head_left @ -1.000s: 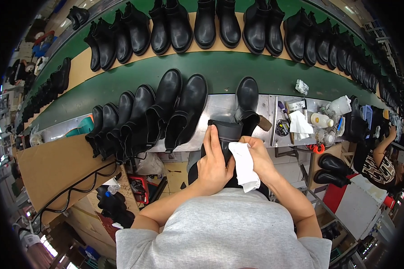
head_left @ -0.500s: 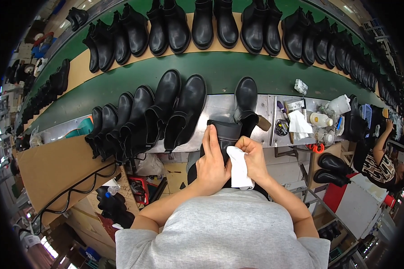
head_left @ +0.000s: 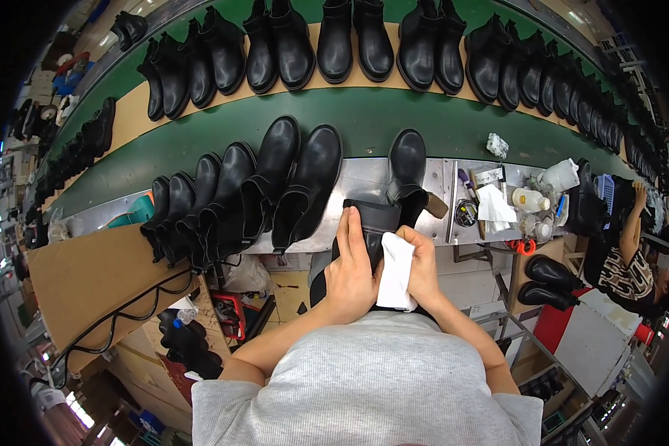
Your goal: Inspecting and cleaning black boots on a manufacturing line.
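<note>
A black ankle boot (head_left: 377, 216) is held in front of my body with its heel end pointing away from me. My left hand (head_left: 349, 279) grips its left side, the fingers lying long against it. In my right hand (head_left: 424, 269) is a folded white cloth (head_left: 396, 272), pinched at its top and laid against the boot's near right part. The cloth and both hands hide much of the boot. Just beyond it, another black boot (head_left: 407, 157) rests on the metal bench edge, toe pointing away.
To the left, several black boots (head_left: 310, 167) line the metal ledge (head_left: 360, 175). On the right lie a white pad (head_left: 496, 207), a small bottle (head_left: 531, 199) and orange-handled scissors (head_left: 525, 246). More boots (head_left: 336, 44) stand along the green conveyor (head_left: 230, 119). A co-worker's arm (head_left: 632, 227) shows far right.
My right hand has shifted slightly up with the cloth, which now hangs more tilted. My left hand and the boot stay put. The co-worker's arm has risen.
</note>
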`<state>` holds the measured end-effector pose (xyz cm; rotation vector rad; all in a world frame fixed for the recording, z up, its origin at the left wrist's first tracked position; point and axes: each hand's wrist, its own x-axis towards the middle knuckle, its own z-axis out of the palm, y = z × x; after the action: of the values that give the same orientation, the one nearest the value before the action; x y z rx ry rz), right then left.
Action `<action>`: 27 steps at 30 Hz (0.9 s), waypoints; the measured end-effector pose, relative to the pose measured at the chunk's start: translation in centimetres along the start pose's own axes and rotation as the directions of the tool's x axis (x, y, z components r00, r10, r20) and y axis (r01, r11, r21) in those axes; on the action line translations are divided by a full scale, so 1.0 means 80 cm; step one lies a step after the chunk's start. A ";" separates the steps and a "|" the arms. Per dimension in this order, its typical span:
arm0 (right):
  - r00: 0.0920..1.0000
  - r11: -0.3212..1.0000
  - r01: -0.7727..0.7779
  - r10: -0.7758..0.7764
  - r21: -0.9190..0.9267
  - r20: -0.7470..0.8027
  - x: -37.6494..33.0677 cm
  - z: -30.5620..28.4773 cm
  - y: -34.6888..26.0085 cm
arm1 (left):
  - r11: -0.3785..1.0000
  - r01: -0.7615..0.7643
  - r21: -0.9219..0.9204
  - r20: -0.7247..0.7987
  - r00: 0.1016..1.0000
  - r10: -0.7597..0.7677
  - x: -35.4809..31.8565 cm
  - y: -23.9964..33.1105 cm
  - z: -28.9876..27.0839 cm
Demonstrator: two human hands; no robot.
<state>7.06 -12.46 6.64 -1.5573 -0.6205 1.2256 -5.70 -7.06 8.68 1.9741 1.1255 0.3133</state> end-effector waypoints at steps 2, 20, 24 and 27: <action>0.999 0.997 0.033 -0.034 0.067 0.016 0.001 -0.008 0.005 | 1.000 0.021 0.000 0.015 1.000 -0.021 0.002 0.003 -0.002; 0.908 0.901 -0.395 0.352 0.178 0.229 0.014 -0.020 -0.041 | 0.999 -0.023 0.022 0.008 1.000 0.023 0.001 0.002 0.000; 0.895 0.845 -0.441 0.390 0.303 0.215 0.013 -0.021 -0.037 | 0.999 -0.026 0.024 0.000 1.000 0.026 0.001 0.000 0.003; 0.903 0.890 -0.420 0.390 0.179 0.183 0.013 -0.018 -0.042 | 0.997 -0.069 0.043 -0.027 0.997 0.070 0.000 -0.005 0.006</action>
<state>9.41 -10.94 9.28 -1.4653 -0.2385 1.6725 -5.64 -7.19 8.10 2.0550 1.0912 0.3582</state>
